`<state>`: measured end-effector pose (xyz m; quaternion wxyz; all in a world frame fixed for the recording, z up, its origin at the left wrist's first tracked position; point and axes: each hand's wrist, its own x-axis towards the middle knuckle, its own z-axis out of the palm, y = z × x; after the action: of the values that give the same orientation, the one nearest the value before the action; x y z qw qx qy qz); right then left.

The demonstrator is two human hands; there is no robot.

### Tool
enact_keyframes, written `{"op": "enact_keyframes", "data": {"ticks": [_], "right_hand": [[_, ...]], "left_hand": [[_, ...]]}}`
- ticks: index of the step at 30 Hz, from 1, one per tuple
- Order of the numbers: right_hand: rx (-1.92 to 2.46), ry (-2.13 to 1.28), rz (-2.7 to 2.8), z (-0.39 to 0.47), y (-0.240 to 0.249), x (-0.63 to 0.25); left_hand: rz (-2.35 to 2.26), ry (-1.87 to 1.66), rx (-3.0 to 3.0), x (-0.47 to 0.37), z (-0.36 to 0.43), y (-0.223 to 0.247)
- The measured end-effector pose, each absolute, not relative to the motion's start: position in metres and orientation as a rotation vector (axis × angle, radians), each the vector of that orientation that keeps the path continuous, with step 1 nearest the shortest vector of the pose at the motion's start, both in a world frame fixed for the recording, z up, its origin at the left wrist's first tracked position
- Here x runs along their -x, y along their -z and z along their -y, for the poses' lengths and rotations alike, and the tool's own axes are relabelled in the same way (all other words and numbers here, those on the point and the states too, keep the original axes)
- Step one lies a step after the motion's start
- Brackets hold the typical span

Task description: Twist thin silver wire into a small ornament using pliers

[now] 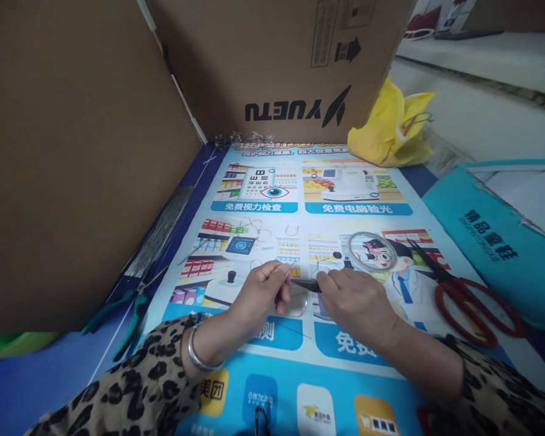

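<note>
My left hand (267,287) is closed in a pinch above the printed poster (236,357); what its fingertips hold is too small to make out. Facing it, my right hand (356,300) grips a dark, pointed metal tool (306,284), whose tip reaches the left fingertips. Thin bent wires (254,230) lie on the poster just beyond my hands. A round coil (372,251) rests past my right hand, and red-handled scissors (470,297) lie to its right.
Green-handled pliers (138,303) lie at the left beside a bundle of straight wires (161,233). Cardboard panels (272,66) stand at the left and back. A yellow bag (386,133) is at the back right, with a teal box (495,236) nearer.
</note>
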<state>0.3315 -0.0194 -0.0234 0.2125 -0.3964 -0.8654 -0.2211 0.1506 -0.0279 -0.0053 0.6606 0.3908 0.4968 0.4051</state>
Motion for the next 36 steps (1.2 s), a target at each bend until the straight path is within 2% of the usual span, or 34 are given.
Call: {"op": "enact_keyframes", "data": {"ticks": [5, 8, 13, 17, 21, 32, 36], "right_hand": [[0.993, 0.708, 2.402, 0.024, 0.011, -0.330], [0.972, 0.584, 2.384, 0.031, 0.002, -0.326], [1.161, 0.218, 2.422, 0.031, 0.004, -0.325], [1.373, -0.262, 2.381, 0.026, 0.010, -0.328], [1.370, -0.570, 2.248, 0.024, 0.011, -0.329], [1.037, -0.496, 2.209, 0.028, 0.015, -0.327], [1.003, -0.575, 2.199, 0.027, 0.015, -0.327]], "left_hand": [[-1.181, -0.904, -0.931, -0.147, 0.023, 0.007], [-1.231, -0.989, -0.889, -0.143, 0.020, 0.005], [-1.059, -0.970, -0.910, -0.141, 0.021, 0.001], [-0.955, -0.989, -0.911, -0.140, 0.022, 0.004], [-0.921, -0.995, -0.900, -0.139, 0.021, 0.009], [-0.961, -0.949, -0.867, -0.138, 0.020, 0.011], [-0.967, -0.911, -0.863, -0.138, 0.021, 0.010]]}}
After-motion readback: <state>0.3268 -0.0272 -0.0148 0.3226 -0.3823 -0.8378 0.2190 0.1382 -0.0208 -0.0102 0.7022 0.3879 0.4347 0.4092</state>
